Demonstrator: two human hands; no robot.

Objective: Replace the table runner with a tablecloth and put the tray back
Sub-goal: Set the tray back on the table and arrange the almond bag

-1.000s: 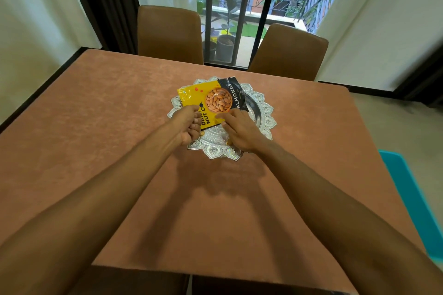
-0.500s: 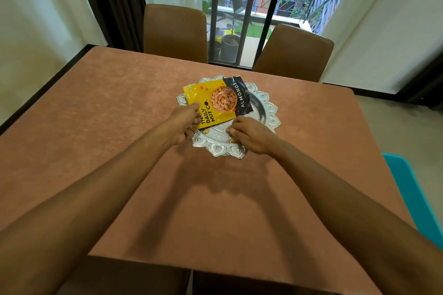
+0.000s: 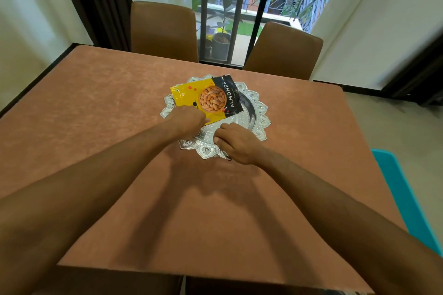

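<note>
An ornate silver tray [image 3: 260, 112] sits in the middle of the table on a plain brown tablecloth [image 3: 115, 132]. A yellow and black almond packet [image 3: 213, 98] lies flat across the tray's far left part. My left hand [image 3: 185, 120] rests on the packet's near edge with fingers closed on it, hiding that corner. My right hand [image 3: 237, 145] is at the tray's near right rim, fingers curled over the rim. No table runner is in sight.
Two brown chairs [image 3: 164, 29] [image 3: 284, 50] stand at the table's far side before a barred glass door. A teal object [image 3: 402, 196] lies on the floor to the right. Chair backs [image 3: 119, 280] show below the near table edge.
My right hand has come off the almond packet and back onto the tray's near rim. My left hand has stayed on the packet's near edge.
</note>
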